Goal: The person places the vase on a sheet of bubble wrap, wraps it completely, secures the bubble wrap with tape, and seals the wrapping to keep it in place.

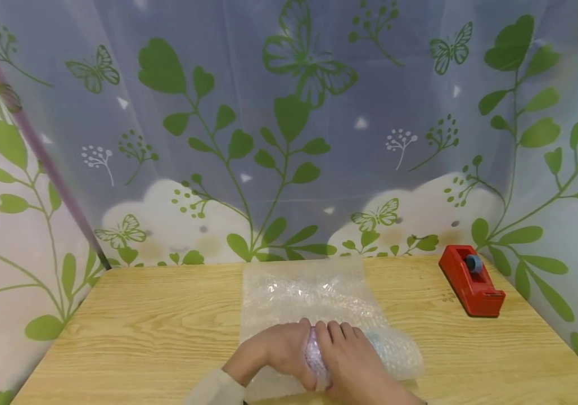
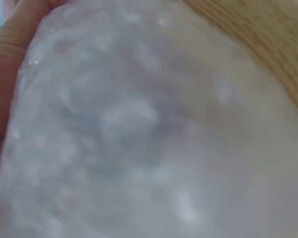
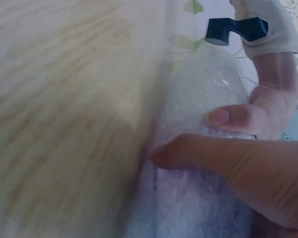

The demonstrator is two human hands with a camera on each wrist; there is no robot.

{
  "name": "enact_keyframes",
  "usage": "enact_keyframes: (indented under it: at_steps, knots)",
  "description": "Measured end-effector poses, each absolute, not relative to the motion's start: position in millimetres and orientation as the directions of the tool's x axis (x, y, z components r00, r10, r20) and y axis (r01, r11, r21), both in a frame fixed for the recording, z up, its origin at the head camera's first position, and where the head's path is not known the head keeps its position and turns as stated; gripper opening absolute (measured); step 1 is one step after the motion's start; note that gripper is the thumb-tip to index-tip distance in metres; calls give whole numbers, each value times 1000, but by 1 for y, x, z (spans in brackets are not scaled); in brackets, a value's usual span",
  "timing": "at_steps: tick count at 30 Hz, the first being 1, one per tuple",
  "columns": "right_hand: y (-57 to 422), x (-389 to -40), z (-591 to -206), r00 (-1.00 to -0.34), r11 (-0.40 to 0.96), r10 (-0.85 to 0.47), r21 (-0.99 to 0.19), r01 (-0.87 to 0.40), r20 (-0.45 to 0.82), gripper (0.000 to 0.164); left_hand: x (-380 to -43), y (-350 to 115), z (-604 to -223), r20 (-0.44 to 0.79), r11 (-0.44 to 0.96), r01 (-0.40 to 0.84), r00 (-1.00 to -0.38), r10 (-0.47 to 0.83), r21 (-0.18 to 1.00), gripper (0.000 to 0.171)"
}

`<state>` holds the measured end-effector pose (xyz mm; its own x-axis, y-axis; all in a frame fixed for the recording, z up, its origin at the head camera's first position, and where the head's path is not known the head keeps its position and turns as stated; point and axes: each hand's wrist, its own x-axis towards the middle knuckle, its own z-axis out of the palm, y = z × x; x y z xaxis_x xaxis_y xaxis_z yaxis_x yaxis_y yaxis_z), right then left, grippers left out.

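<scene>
A clear bubble wrap sheet [image 1: 296,295] lies on the table, its near end rolled round something with purple and pale blue colouring. What is inside the wrapped roll [image 1: 402,354] cannot be made out through the layers. My left hand [image 1: 284,349] grips the roll's left part, thumb on the near side and fingers over the far side. Close beside it, my right hand [image 1: 350,360] holds the middle, fingers over the top. The right wrist view shows both thumbs against the bundle [image 3: 198,208]. Blurred bubble wrap [image 2: 119,129] fills most of the left wrist view.
A red tape dispenser [image 1: 473,284] with a small roll of tape stands at the table's back right. The wood-grain table [image 1: 167,315] backs onto a hanging curtain [image 1: 208,140] printed with leaves and butterflies, which also runs along both sides.
</scene>
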<state>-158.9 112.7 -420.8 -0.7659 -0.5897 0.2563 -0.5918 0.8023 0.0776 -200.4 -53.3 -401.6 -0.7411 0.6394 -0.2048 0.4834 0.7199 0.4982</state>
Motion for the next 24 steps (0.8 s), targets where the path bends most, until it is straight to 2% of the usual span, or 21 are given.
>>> enact_keyframes:
  at_steps: [5,15,24]
  knots:
    - [111,-159,-413,-777,792,-606,41,-609,172,78,-198,-59,-402,-218,664,428,-717,663,613,62]
    - [111,-161,-407,-748,756,-649,8,-654,136,68,-197,-63,-403,-216,630,403,-703,678,664,59]
    - [110,-161,-401,-754,754,-654,-15,-656,62,67,-200,-64,-407,-184,483,349,-626,758,803,43]
